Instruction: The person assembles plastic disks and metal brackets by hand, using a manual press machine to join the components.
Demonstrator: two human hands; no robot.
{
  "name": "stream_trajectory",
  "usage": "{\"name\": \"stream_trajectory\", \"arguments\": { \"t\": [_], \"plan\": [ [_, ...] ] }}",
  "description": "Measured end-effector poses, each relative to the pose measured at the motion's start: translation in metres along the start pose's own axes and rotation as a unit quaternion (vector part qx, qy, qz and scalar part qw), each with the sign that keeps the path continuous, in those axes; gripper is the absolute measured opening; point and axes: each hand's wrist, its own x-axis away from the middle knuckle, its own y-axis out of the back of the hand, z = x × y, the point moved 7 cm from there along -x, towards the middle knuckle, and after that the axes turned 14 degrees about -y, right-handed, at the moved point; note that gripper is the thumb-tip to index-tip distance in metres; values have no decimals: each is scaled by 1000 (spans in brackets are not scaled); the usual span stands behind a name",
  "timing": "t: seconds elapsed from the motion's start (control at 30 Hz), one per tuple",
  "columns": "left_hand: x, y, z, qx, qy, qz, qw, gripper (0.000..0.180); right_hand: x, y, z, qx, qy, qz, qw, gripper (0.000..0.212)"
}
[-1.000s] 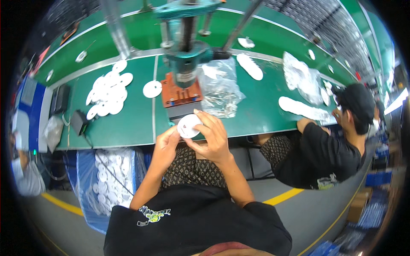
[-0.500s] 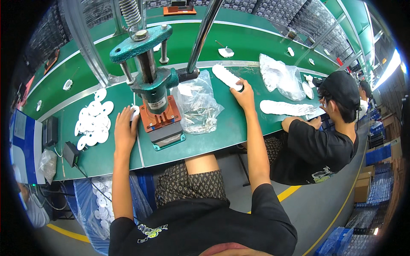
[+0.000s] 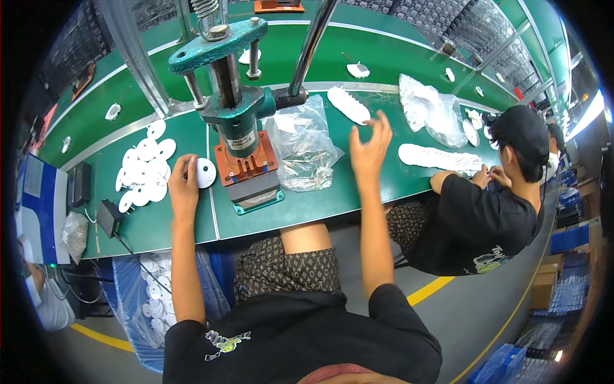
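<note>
My left hand (image 3: pixel 183 184) pinches the edge of a white round disc (image 3: pixel 205 173) with small holes, just left of the green arbor press (image 3: pixel 239 131). Raised over the table, my right hand (image 3: pixel 371 146) has its fingers apart with nothing between them. Just beyond its fingertips lies an overlapping row of white discs (image 3: pixel 348 105). The press has an orange fixture (image 3: pixel 246 168) under its ram. Between press and right hand lies a clear bag of thin metal pins (image 3: pixel 304 153).
A loose pile of white discs (image 3: pixel 144 169) lies left. On the right, a co-worker (image 3: pixel 486 198) sits behind another disc row (image 3: pixel 438 157) and a plastic bag of white parts (image 3: pixel 428 110). A green conveyor (image 3: pixel 403 67) carrying white parts runs behind. A lined bin of discs (image 3: pixel 157 288) stands below left.
My right hand has come off the row of discs and drawn back, opening. The disc at my left hand now shows much more fully. The camera view has shifted slightly.
</note>
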Motion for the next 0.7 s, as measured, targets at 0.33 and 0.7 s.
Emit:
{"name": "stream_trajectory", "arguments": {
  "t": [0.33,0.7],
  "plan": [
    [1,-5,-5,17,-12,6,1000,22,-56,-57,-115,20,-128,161,978,43],
    [-1,-11,-30,-79,-161,78,981,53,78,-18,52,-95,50,253,962,8]
  ]
}}
